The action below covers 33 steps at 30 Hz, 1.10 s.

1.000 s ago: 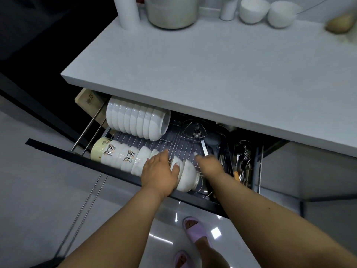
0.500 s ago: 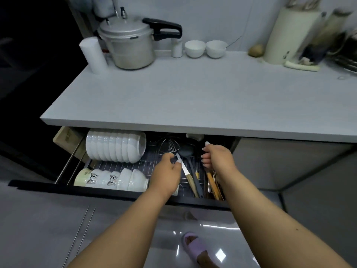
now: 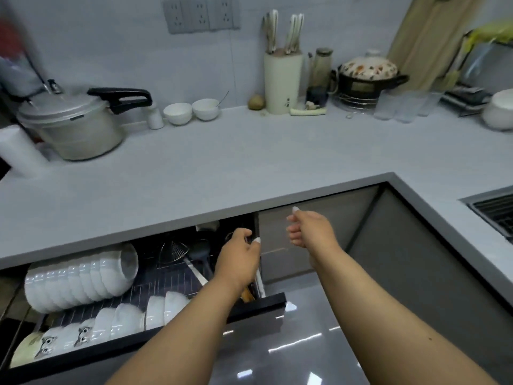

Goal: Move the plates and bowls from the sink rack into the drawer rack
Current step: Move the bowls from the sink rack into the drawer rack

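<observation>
Drawer rack (image 3: 166, 284) low left, bowl rows (image 3: 80, 282) running left-right; sink (image 3: 494, 209) far right, its rack out of view. Right hand (image 3: 311, 229) nearer the sink, loosely curled, empty. Left hand (image 3: 238, 254) over the drawer's utensils (image 3: 194, 254), grip unclear.

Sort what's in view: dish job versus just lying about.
Job: drawer rack, back row of bowls, front row of bowls, left hand, right hand.
Lying about: pressure cooker, knife block, clay pot, potato.
</observation>
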Each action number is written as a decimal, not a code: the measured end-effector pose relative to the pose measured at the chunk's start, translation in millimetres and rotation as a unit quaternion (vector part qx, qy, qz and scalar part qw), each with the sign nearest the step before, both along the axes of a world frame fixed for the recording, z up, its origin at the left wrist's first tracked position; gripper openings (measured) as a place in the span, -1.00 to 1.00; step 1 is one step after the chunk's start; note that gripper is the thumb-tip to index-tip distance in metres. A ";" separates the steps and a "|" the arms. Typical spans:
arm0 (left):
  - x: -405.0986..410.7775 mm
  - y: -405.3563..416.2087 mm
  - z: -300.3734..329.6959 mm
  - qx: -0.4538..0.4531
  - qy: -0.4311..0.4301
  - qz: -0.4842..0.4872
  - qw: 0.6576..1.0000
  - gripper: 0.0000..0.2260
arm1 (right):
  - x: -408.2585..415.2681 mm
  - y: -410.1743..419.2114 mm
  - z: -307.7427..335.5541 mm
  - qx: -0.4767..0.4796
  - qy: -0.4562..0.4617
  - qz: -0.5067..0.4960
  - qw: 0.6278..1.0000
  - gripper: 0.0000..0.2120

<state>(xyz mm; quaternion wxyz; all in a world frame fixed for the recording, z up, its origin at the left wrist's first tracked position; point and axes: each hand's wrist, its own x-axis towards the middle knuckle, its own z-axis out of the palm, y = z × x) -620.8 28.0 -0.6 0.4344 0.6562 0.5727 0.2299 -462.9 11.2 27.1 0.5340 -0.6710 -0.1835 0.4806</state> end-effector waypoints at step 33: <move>497.9 -92.2 12.7 0.003 0.039 -0.310 0.950 -0.74 | 468.5 -205.5 -16.2 -0.024 0.061 -0.370 0.927 -0.83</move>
